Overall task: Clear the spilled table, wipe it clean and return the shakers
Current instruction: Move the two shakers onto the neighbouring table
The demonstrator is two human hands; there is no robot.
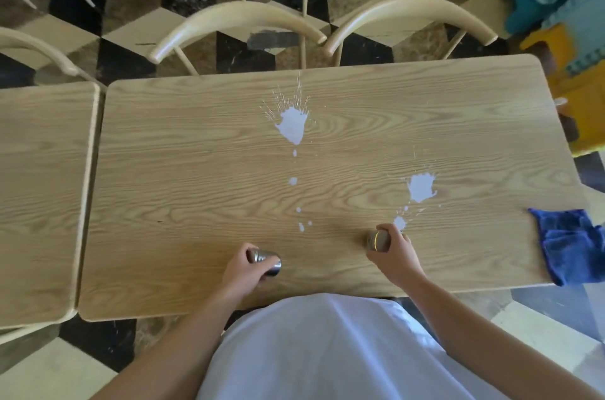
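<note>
A light wooden table (196,170) carries white spilled liquid: a large splash (292,126) near the far middle, a smaller splash (421,187) toward the right, and drops (301,226) trailing between them toward me. My left hand (244,272) grips a metal shaker (268,262) lying tilted near the front edge. My right hand (394,255) holds a second metal shaker (378,240) just below the smaller splash. A crumpled blue cloth (571,244) lies on the table's right front corner, partly hanging over the edge.
A second wooden table (39,187) abuts the left side with a narrow gap. Two curved-back wooden chairs (235,23) stand at the far edge. Teal and yellow objects (573,39) sit at the right. The floor is checkered tile.
</note>
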